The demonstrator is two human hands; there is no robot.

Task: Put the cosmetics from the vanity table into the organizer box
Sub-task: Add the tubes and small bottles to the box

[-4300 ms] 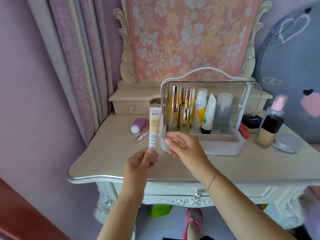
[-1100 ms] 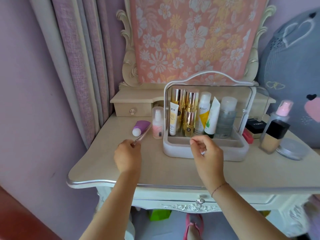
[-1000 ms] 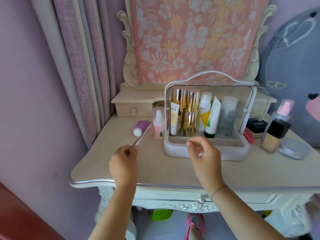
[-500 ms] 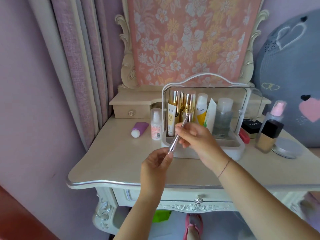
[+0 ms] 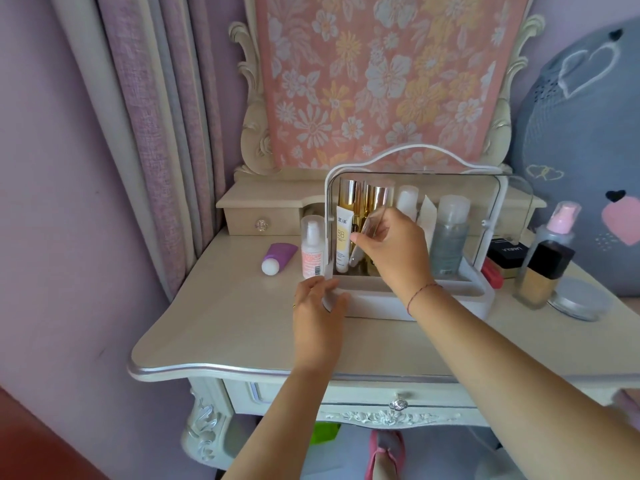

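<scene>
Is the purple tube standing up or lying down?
Lying down. The purple tube rests on its side on the vanity table, with its white cap toward the front.

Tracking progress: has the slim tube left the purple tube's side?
Yes: the slim tube went rightward from the purple tube into the organizer box, gripped by the right hand.

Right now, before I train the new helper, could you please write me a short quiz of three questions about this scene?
1. True or false: the purple tube lies on the vanity table, outside the organizer box.
2. The left hand holds: A the box's front corner, B the foundation bottle, C the drawer knob?
3. Which hand holds the slim tube at the box?
Key: 1 true; 2 A; 3 the right hand.
</scene>
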